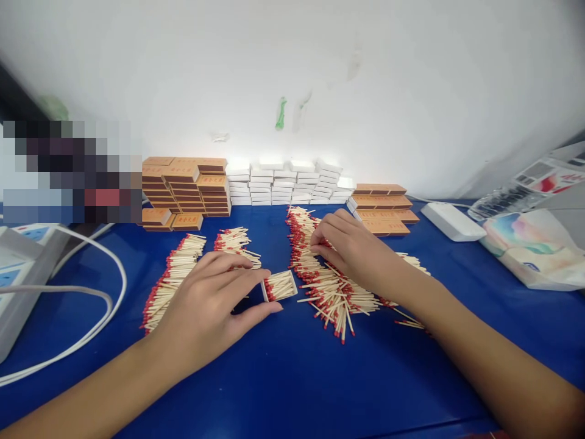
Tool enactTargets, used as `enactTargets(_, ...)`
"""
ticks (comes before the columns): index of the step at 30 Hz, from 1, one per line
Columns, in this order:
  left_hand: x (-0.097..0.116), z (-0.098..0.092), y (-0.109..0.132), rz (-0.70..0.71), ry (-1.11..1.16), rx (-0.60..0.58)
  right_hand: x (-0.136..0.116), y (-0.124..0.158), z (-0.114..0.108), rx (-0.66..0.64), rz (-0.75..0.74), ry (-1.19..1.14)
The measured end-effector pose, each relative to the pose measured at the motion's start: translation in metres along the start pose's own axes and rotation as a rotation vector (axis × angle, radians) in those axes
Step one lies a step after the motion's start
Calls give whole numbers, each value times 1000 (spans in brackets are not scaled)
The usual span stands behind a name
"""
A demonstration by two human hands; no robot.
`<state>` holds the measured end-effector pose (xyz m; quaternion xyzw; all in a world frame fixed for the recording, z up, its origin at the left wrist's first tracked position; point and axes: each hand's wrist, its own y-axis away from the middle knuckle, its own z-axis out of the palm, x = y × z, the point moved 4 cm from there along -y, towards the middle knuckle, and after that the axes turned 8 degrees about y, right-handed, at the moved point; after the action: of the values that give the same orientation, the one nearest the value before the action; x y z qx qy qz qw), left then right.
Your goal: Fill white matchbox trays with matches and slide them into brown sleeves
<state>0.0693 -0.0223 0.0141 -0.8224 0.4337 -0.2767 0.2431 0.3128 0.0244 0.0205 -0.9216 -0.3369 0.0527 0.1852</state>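
Note:
A small white matchbox tray (pixel 295 284), filled with red-headed matches lying side by side, rests on the blue table. My left hand (pixel 214 299) grips it from the left, thumb at the near side and index finger at the far side. Over the large pile of loose matches (pixel 338 299) to the right, my right hand (pixel 347 247) is closed with thumb and fingertips together; what they pinch is hidden. Two smaller heaps of matches, one at the far left (pixel 171 277) and one behind my left hand (pixel 233 239), lie with their red heads mostly to the left.
Along the wall stand stacked brown matchboxes (pixel 185 189), white trays (pixel 283 183) and more matchboxes (pixel 381 210). A power strip (pixel 27 262) with looping white cables is at left. A white adapter (pixel 452 221) and a tissue pack (pixel 532 247) lie at right.

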Motion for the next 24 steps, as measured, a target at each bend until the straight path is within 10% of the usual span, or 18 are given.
enactTargets(13, 1, 1, -2, -10, -2, 28, -65, -1, -23, 106, -194, -13)
enactTargets(24, 3, 2, -4, 5, -8, 23, -70, 1, -15, 97, -175, 14)
